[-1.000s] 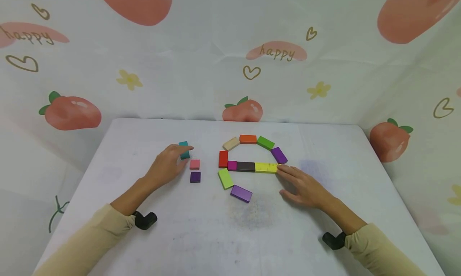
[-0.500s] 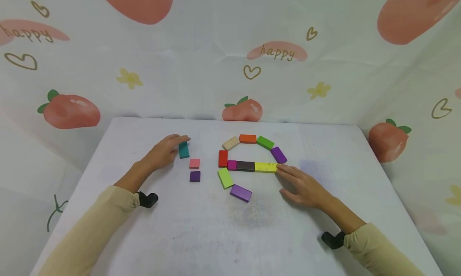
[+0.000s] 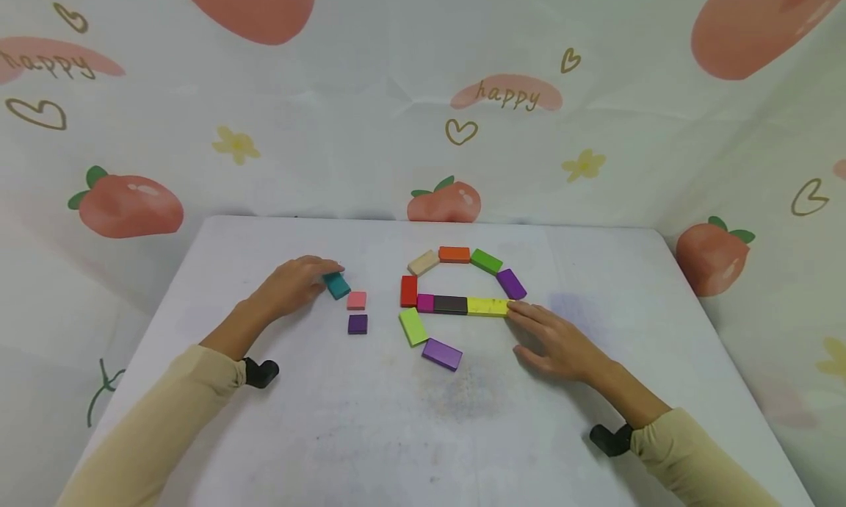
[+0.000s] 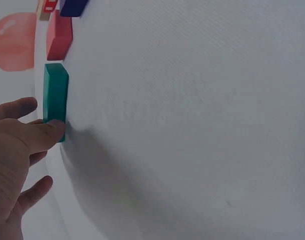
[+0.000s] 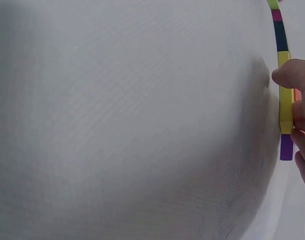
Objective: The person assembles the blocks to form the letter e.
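Note:
My left hand pinches the far left end of a teal block. In the left wrist view its thumb lies on the near side of that teal block, with other fingers behind. A pink block and a dark purple block lie close by in front. My right hand rests with extended fingers at the right end of a yellow block. That block forms a straight bar with a black block and a magenta block.
Around the bar curve a red block, a beige block, an orange block, a green block and a purple block. Below are a lime block and a lilac block. White table meets a printed backdrop.
My left hand has taken hold of the teal block and turned it, so its near end now points toward the pink block. The right hand has stayed in place.

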A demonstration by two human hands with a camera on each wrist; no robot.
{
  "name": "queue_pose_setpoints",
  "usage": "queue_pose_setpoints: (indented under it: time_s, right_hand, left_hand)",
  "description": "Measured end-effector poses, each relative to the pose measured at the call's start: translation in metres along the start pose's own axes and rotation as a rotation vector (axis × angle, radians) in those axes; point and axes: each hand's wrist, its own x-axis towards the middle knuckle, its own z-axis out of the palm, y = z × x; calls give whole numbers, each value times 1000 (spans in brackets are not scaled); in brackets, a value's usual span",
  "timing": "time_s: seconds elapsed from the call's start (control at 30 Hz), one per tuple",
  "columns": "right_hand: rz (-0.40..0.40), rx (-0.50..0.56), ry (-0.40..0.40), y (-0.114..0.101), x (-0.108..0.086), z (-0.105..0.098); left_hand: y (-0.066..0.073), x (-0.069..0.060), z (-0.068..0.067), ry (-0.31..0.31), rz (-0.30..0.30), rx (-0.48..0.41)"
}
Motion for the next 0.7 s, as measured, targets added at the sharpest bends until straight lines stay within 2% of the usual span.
queue_pose_setpoints:
  time_s: [0.27, 0.53, 0.7]
  right_hand:
    - [1, 5, 5, 1, -1, 1]
    - [-9, 16, 15, 2, -1, 1]
    - [-2, 19, 13, 1, -1, 1]
  left_hand:
    - [-5, -11, -1, 89, 61, 98]
    - [-13, -35, -3, 108, 57, 109]
    - [-12, -51, -2, 123, 85, 93]
